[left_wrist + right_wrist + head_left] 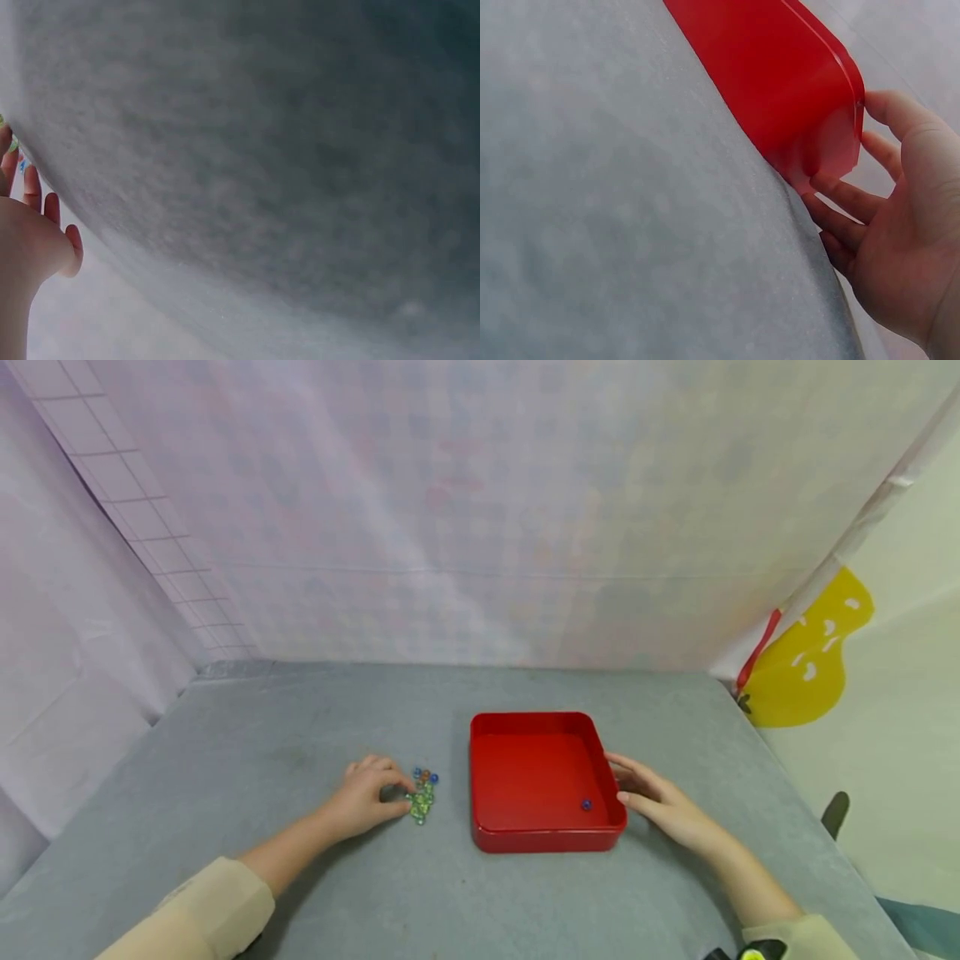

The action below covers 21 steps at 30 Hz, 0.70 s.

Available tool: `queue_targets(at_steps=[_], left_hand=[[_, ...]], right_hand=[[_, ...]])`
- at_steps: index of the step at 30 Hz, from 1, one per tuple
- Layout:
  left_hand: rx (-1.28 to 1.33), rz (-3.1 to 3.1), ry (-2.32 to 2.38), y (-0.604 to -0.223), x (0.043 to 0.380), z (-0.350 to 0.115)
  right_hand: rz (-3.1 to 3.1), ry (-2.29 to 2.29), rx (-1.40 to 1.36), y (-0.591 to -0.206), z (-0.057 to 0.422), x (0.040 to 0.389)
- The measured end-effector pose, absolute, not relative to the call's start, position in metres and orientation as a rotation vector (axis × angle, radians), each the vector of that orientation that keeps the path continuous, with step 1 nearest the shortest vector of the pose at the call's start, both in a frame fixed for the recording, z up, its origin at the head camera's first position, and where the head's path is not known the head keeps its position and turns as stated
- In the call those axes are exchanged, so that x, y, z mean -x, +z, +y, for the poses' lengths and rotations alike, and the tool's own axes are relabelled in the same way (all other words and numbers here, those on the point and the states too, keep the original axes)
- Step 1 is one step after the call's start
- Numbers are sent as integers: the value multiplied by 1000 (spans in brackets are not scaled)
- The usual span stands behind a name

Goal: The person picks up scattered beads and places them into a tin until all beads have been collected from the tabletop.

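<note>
Just left of centre on the grey table, a small cluster of green glass marbles (422,802) lies with a few blue ones and an orange marble (426,775) at its far end. My left hand (369,797) is at the left side of this cluster, thumb and index finger apart with their tips right at the green marbles. A square red tray (525,842) stands to the right, holding one dark blue marble (587,805) near its front right corner. My right hand (907,202) touches the tray's right side, thumb at the rim and fingers along the outer wall.
The grey tabletop (360,893) runs back to a pale curtain (480,510). More sheeting hangs at both sides, with a yellow pear print (810,660) on the right. A dark rounded object (835,814) shows beyond the right table edge.
</note>
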<state>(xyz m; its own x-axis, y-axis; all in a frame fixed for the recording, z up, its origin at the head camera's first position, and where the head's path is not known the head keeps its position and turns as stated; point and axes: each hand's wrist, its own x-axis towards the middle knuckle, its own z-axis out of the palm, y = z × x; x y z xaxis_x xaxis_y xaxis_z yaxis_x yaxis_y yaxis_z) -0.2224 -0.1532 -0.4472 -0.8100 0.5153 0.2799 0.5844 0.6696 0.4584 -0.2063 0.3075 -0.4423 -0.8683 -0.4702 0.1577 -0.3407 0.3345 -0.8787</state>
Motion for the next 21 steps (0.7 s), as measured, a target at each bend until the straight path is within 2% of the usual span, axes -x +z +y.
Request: queue_targets(at_steps=[21], left_hand=[[845, -2746, -959, -441, 223, -151]], right_hand=[[2465, -1569, 741, -445, 309, 208]])
